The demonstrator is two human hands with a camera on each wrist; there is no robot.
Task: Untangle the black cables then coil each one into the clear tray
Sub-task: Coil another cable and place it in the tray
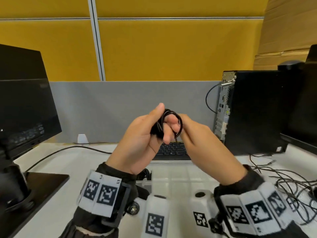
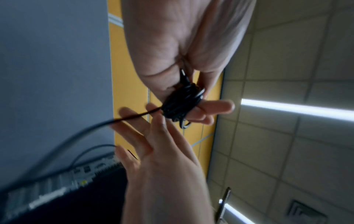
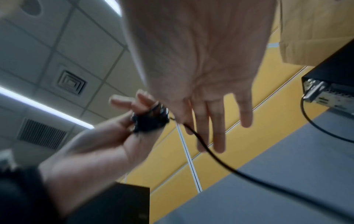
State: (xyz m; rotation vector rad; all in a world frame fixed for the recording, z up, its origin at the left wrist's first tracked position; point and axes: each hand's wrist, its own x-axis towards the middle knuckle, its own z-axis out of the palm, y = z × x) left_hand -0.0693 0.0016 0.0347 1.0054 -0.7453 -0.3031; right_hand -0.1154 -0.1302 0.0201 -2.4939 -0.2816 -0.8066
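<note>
My left hand (image 1: 145, 134) is raised over the desk, palm towards me, and grips a small coil of black cable (image 1: 157, 128) wound round its fingers. The wrist views show the same coil (image 2: 178, 104) (image 3: 149, 122). My right hand (image 1: 197, 134) meets it from the right. Its thumb and forefinger pinch the cable's free length (image 3: 210, 156) just beside the coil, the other fingers spread straight. That free length (image 2: 91, 127) trails down and away. Below my hands lies the clear tray (image 1: 180, 174), with another coiled black cable (image 1: 145, 174) in its left end.
A tangle of thin black cables (image 1: 291, 184) lies on the desk to the right. A keyboard (image 1: 171, 150) sits behind the tray and a black PC tower (image 1: 253, 110) stands at the right. A monitor (image 1: 22, 109) with its stand base (image 1: 34, 182) is at the left.
</note>
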